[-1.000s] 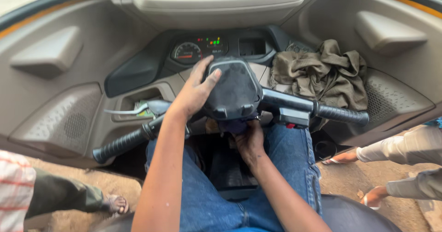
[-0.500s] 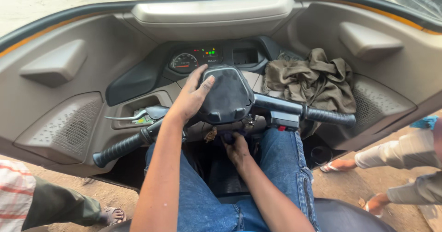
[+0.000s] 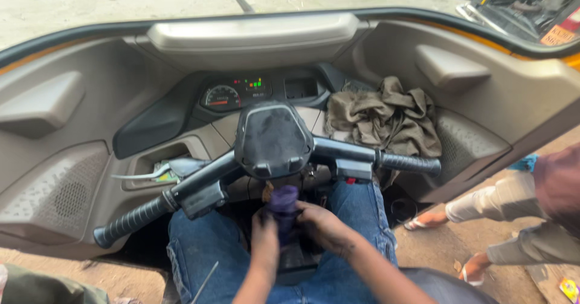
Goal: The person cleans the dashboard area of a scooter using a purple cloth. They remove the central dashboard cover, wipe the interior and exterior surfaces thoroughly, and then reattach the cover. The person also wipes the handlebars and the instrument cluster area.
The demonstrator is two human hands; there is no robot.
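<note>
Head view looks down past my knees at a three-wheeler's handlebar (image 3: 272, 153), and both of my hands sit low under its centre pad, between my thighs in blue jeans (image 3: 205, 243). My left hand (image 3: 264, 234) is curled with its fingers against the near side of a purple cloth (image 3: 283, 210), and my right hand (image 3: 323, 225) wraps the same cloth from the other side, fingers bent around it. Both hands are closed on that cloth as far as I can see, though whatever it covers is hidden by the bundle and by the shadow under the handlebar.

I judge the purple cloth to be light, soft and limp: it bunches into a rounded wad at the top and hangs in folds below, so it will give under any squeeze and take the shape of what lies beneath. It looks dry and not slippery, so it should grip by friction. The best hold seems to be the thick bunched part at the top, pinched between thumb and fingers from both sides, rather than a loose edge that would only slide out.

Beside this, a crumpled olive-brown rag (image 3: 386, 120) lies on the right of the dashboard (image 3: 60, 177), well apart from my hands. Gauges (image 3: 238, 92) glow behind the handlebar. Another person's legs and sandalled feet (image 3: 465, 243) stand outside on the right.
</note>
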